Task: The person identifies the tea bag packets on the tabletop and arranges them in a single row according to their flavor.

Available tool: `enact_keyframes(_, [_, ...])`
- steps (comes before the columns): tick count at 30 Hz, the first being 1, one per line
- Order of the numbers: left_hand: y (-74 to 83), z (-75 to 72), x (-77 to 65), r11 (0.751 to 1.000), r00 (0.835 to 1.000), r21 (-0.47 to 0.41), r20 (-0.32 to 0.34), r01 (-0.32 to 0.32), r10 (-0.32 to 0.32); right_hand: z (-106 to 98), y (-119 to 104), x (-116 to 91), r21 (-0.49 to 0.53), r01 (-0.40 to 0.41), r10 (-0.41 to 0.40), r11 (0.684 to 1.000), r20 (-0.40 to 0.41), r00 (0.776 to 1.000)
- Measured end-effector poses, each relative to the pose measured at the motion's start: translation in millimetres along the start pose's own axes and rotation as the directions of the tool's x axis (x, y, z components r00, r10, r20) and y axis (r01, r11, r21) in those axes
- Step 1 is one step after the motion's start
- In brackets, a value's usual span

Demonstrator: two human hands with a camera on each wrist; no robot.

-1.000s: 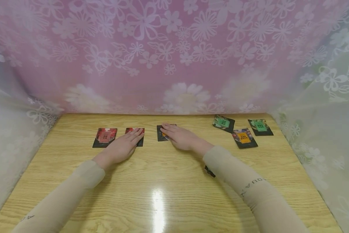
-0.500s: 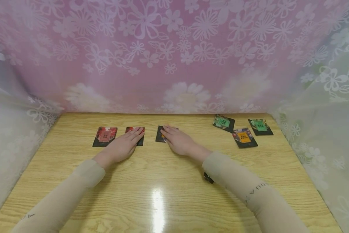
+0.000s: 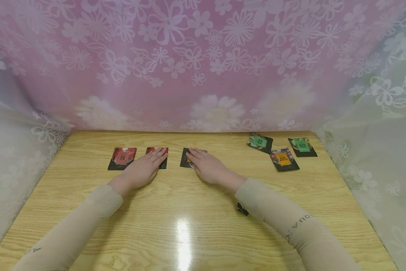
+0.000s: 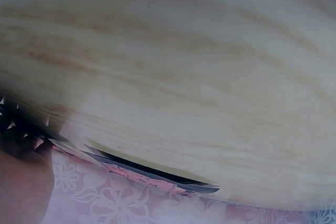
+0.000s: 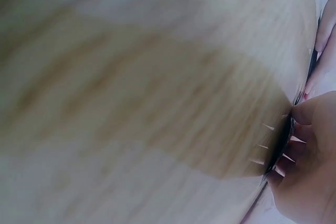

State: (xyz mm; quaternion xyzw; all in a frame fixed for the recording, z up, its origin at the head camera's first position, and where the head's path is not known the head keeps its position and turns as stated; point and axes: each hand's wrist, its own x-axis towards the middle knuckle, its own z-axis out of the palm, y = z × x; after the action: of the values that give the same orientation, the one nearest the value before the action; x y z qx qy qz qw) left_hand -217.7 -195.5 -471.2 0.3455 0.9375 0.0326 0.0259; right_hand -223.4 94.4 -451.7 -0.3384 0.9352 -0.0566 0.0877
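My left hand (image 3: 140,170) lies on a red-and-black packet (image 3: 163,165), fingers straight and close together, covering much of it. To its left is another flat packet with a red label (image 3: 122,158). My right hand (image 3: 207,165) rests with extended fingers on a black packet with an orange label (image 3: 185,160), hiding its right part. The left wrist view has the left hand (image 4: 23,187) at the lower left, with a packet (image 4: 157,174) seen edge-on. In the right wrist view, the right hand's (image 5: 310,161) fingertips meet the tabletop at the right edge.
At the table's (image 3: 148,229) back right lie two green-labelled packets (image 3: 259,142) and an orange-labelled packet (image 3: 285,159). A small black item (image 3: 242,209) shows partly from beneath the right sleeve. A pink floral curtain (image 3: 203,75) hangs behind the table.
The right hand and the orange-labelled packet under it have shifted slightly toward me, the packet also a little left. The left hand stays on its red packet.
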Motion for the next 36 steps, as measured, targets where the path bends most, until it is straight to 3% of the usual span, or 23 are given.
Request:
enact_keyframes(7, [-1.6,2.4,-0.8,1.000,1.000,-0.005,0.010,0.008,-0.008,-2,1,2,0.026,0.054,-0.055,0.998,0.033,0.998])
enact_keyframes(13, [-1.1,3.2,-0.7,1.000,1.000,-0.019,0.013,0.009,-0.009,-3,8,3,-0.027,0.143,-0.141,0.989,0.086,0.986])
enact_keyframes(16, [-0.3,2.4,-1.1,1.000,1.000,-0.015,0.009,0.007,-0.007,-3,10,3,-0.033,0.156,-0.154,0.987,0.072,0.986])
enact_keyframes(20, [0.0,1.1,-1.9,1.000,1.000,-0.015,0.000,0.005,-0.005,-2,6,4,-0.021,0.087,-0.087,0.996,-0.023,0.996])
enact_keyframes(23, [-0.8,1.4,-1.8,1.000,1.000,-0.010,-0.003,0.008,-0.008,-1,-5,5,0.004,-0.036,0.036,0.999,-0.092,0.995])
enact_keyframes(28, [-2.0,3.0,-0.9,1.000,1.000,-0.008,0.002,0.013,-0.013,3,-27,11,0.027,-0.193,0.195,0.981,-0.096,0.976])
enact_keyframes(32, [-2.1,4.1,0.5,1.000,1.000,-0.015,0.002,0.016,-0.016,6,-35,16,-0.033,-0.220,0.218,0.975,-0.054,0.975])
enact_keyframes(36, [-1.9,4.2,0.9,1.000,1.000,-0.018,-0.002,0.019,-0.019,7,-32,16,-0.077,-0.182,0.182,0.980,-0.005,0.983])
